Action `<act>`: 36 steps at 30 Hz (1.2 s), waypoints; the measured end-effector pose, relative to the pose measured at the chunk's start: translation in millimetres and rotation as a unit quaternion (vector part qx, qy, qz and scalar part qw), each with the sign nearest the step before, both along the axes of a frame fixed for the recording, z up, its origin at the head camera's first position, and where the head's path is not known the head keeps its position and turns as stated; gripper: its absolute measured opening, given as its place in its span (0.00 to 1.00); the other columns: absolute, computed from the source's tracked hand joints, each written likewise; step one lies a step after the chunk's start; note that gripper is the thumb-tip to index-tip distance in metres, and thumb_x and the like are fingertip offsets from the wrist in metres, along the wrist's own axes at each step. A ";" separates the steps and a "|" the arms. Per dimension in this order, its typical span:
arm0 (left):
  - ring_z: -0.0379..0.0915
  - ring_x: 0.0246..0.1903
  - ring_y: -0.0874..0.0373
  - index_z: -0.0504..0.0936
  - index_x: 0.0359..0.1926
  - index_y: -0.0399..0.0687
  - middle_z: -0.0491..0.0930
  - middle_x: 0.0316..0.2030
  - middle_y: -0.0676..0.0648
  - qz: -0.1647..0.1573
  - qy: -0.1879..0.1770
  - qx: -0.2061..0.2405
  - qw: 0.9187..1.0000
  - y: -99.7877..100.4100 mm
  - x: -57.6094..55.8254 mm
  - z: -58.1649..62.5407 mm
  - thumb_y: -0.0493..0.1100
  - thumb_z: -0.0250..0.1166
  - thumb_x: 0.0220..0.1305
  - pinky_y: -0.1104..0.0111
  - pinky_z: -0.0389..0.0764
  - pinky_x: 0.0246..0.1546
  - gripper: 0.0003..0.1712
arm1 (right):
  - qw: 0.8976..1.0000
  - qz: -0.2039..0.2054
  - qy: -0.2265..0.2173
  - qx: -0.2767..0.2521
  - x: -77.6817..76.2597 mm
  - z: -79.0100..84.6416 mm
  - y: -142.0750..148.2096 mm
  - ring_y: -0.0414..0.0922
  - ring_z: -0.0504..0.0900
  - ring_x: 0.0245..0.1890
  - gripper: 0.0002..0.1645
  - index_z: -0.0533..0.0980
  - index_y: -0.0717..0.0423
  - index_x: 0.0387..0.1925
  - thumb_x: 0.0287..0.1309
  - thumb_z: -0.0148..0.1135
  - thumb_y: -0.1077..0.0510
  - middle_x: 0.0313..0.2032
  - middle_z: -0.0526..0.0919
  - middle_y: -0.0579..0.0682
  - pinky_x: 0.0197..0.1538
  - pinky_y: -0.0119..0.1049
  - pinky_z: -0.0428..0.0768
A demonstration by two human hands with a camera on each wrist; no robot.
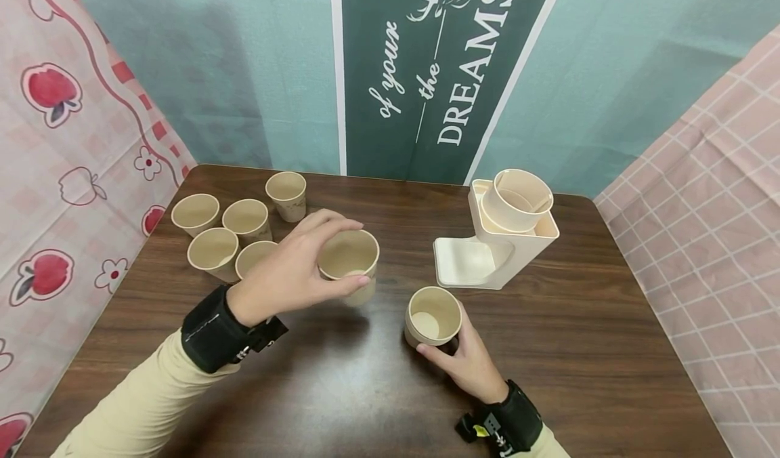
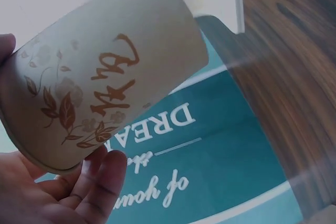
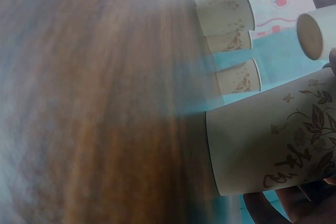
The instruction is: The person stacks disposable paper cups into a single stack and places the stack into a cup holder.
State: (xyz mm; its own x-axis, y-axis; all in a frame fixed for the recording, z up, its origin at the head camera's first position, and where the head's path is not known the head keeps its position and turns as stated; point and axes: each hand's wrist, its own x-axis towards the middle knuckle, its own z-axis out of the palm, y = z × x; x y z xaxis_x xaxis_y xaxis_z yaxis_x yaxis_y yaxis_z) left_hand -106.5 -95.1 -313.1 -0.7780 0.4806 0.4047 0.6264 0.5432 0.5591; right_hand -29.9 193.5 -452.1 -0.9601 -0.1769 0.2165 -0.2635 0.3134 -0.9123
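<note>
The left hand [image 1: 286,272] pinches a raised cup [image 1: 350,258]; the right hand [image 1: 470,360] grips another cup [image 1: 431,314] on the table [image 1: 609,343], wood stretching to the right edge. 5 more cups [image 1: 246,218] and a cream dispenser [image 1: 518,258] stand farther back.

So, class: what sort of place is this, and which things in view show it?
Probably a staged tabletop corner rather than a kitchen: a wood-grain table has a teal backdrop with printed lettering behind it and an apple-print cloth along its left side.
</note>
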 end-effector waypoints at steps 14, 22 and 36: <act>0.65 0.52 0.64 0.75 0.58 0.48 0.71 0.51 0.54 -0.060 -0.004 0.063 0.996 27.0 7.2 14.4 0.62 0.71 0.46 0.66 0.72 0.52 0.40 | 1.000 0.007 0.002 0.015 5.2 29.1 -9.1 0.57 0.71 0.56 0.48 0.58 0.65 0.66 0.45 0.72 0.65 0.57 0.71 0.61 0.55 0.53 0.71; 0.64 0.52 0.64 0.74 0.59 0.48 0.71 0.51 0.54 -0.099 -0.005 0.084 0.992 43.3 10.0 19.8 0.61 0.72 0.46 0.67 0.72 0.51 0.41 | 0.999 0.027 0.003 0.025 3.9 27.2 -5.8 0.47 0.69 0.59 0.49 0.55 0.63 0.68 0.48 0.71 0.61 0.61 0.67 0.59 0.58 0.37 0.70; 0.61 0.53 0.66 0.74 0.60 0.48 0.69 0.52 0.56 -0.140 -0.014 0.085 0.986 72.8 10.3 15.8 0.61 0.71 0.46 0.71 0.73 0.48 0.41 | 0.999 0.030 0.005 0.028 4.4 28.2 -5.7 0.42 0.73 0.56 0.51 0.52 0.56 0.71 0.50 0.69 0.63 0.61 0.70 0.57 0.56 0.45 0.74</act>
